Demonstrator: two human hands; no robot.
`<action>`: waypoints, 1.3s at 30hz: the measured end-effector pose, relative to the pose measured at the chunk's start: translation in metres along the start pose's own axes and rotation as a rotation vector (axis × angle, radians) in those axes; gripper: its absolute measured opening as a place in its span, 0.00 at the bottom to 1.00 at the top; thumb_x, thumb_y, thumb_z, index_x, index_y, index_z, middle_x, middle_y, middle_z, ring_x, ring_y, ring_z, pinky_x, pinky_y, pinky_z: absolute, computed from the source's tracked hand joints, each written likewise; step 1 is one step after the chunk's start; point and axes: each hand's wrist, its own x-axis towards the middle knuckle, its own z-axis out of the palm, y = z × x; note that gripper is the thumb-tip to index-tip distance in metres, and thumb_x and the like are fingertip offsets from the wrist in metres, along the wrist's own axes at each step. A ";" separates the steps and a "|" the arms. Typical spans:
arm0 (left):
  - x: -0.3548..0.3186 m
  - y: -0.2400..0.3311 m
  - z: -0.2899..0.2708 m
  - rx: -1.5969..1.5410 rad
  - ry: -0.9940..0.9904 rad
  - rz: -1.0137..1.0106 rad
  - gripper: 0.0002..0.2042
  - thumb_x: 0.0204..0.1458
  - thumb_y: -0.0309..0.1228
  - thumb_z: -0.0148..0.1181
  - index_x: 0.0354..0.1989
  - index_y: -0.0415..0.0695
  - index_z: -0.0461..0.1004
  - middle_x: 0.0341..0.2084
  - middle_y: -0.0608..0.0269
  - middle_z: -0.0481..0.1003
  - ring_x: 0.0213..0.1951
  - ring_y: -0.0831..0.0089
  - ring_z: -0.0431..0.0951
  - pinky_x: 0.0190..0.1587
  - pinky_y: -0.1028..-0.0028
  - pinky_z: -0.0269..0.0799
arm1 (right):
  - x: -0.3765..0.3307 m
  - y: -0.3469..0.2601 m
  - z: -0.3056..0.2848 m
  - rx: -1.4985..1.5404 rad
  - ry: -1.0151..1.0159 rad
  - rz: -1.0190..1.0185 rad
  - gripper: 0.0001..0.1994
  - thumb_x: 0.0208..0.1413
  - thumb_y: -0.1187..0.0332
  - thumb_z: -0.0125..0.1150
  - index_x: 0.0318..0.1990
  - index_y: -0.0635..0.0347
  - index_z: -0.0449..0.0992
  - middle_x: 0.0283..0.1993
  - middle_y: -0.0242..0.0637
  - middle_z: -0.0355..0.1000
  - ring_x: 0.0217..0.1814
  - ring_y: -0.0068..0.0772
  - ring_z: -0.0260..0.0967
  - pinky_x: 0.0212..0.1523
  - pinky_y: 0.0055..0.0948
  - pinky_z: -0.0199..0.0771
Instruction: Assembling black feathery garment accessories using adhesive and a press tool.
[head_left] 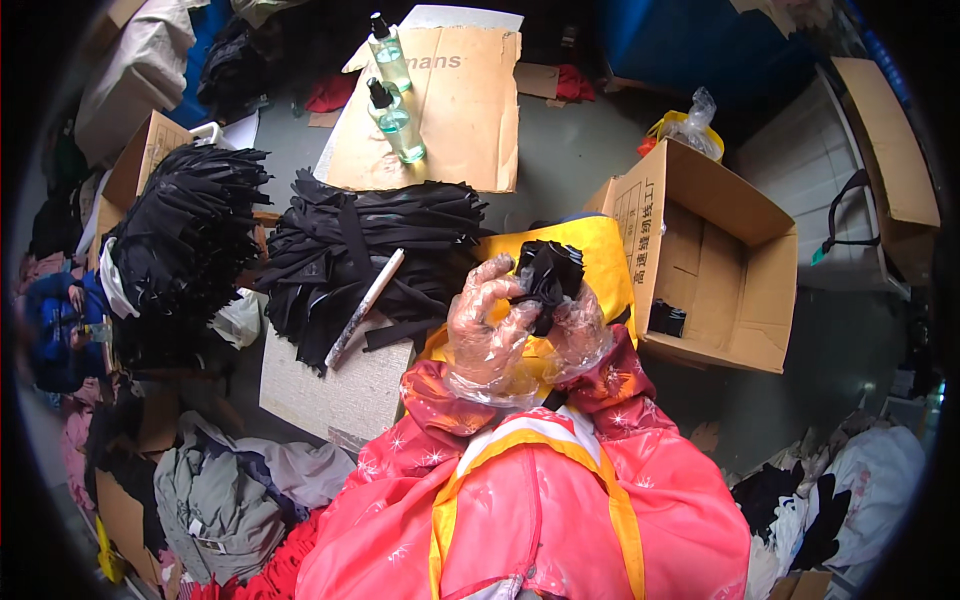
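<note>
Both my hands wear thin clear plastic gloves and meet over my yellow apron (605, 250). Between them is a small folded bundle of black fabric strips (550, 272). My right hand (580, 322) closes round its lower right side. My left hand (484, 318) has curled fingers, with thumb and fingertips against the bundle's left side. To the left lies a broad heap of black fabric strips (400, 225) on a pale board (300, 385). A long, slim whitish stick (365, 308) rests across the heap's front.
An open cardboard carton (690, 180) at right holds a small black bundle (667, 319). Two pump bottles (400, 135) of greenish liquid stand on flat cardboard (465, 120) ahead. Another black strip pile (190, 230) rises at far left. Loose clothes (220, 510) lie lower left.
</note>
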 end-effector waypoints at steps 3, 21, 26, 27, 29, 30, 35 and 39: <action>0.000 0.001 -0.002 -0.020 -0.044 0.019 0.16 0.35 0.26 0.69 0.36 0.40 0.76 0.45 0.45 0.74 0.46 0.51 0.77 0.48 0.62 0.71 | 0.002 -0.003 -0.004 -0.069 0.041 0.063 0.27 0.51 0.62 0.67 0.57 0.61 0.66 0.51 0.35 0.70 0.49 0.28 0.71 0.48 0.27 0.74; 0.001 -0.007 -0.004 -0.579 -0.161 -0.245 0.12 0.40 0.21 0.67 0.35 0.37 0.75 0.57 0.42 0.66 0.60 0.52 0.65 0.61 0.60 0.60 | 0.002 -0.002 -0.010 0.079 0.212 0.056 0.26 0.49 0.71 0.67 0.56 0.61 0.67 0.49 0.37 0.71 0.51 0.33 0.71 0.51 0.32 0.75; 0.014 -0.007 -0.013 -0.543 -0.167 -0.307 0.09 0.42 0.18 0.64 0.32 0.36 0.73 0.58 0.46 0.65 0.58 0.57 0.67 0.52 0.65 0.69 | 0.005 -0.008 -0.001 -0.264 0.127 -0.019 0.25 0.53 0.68 0.65 0.57 0.65 0.66 0.53 0.38 0.70 0.52 0.32 0.70 0.54 0.31 0.71; 0.016 -0.008 -0.012 -0.600 -0.155 -0.369 0.09 0.42 0.17 0.64 0.32 0.36 0.72 0.58 0.46 0.65 0.57 0.58 0.68 0.48 0.68 0.72 | 0.004 -0.011 0.001 -0.235 0.074 -0.004 0.24 0.55 0.66 0.63 0.57 0.65 0.66 0.53 0.40 0.70 0.52 0.32 0.70 0.54 0.30 0.70; 0.019 -0.011 -0.008 -0.619 -0.149 -0.371 0.08 0.44 0.15 0.62 0.32 0.35 0.72 0.58 0.47 0.65 0.54 0.64 0.69 0.33 0.78 0.75 | 0.002 -0.017 0.003 -0.130 0.049 0.069 0.24 0.57 0.64 0.62 0.57 0.65 0.66 0.53 0.40 0.71 0.52 0.32 0.70 0.54 0.30 0.70; 0.018 -0.012 -0.007 -0.632 -0.143 -0.364 0.08 0.43 0.15 0.62 0.32 0.35 0.71 0.58 0.47 0.65 0.53 0.64 0.69 0.33 0.77 0.75 | 0.002 -0.019 0.005 -0.066 0.020 0.100 0.24 0.57 0.63 0.61 0.57 0.65 0.66 0.52 0.40 0.71 0.52 0.32 0.70 0.54 0.30 0.70; 0.014 -0.020 0.004 -0.493 -0.086 -0.262 0.09 0.43 0.18 0.66 0.31 0.36 0.71 0.55 0.48 0.68 0.53 0.65 0.70 0.41 0.76 0.73 | 0.003 -0.015 0.014 -0.215 0.071 0.026 0.27 0.48 0.67 0.70 0.56 0.63 0.68 0.51 0.36 0.72 0.51 0.29 0.71 0.54 0.29 0.71; 0.009 -0.018 0.006 -0.483 -0.053 -0.466 0.08 0.47 0.19 0.62 0.37 0.35 0.75 0.52 0.51 0.70 0.53 0.68 0.70 0.50 0.74 0.68 | 0.006 -0.009 0.014 -0.319 0.159 -0.036 0.28 0.41 0.82 0.69 0.53 0.62 0.70 0.50 0.35 0.73 0.52 0.29 0.71 0.54 0.30 0.72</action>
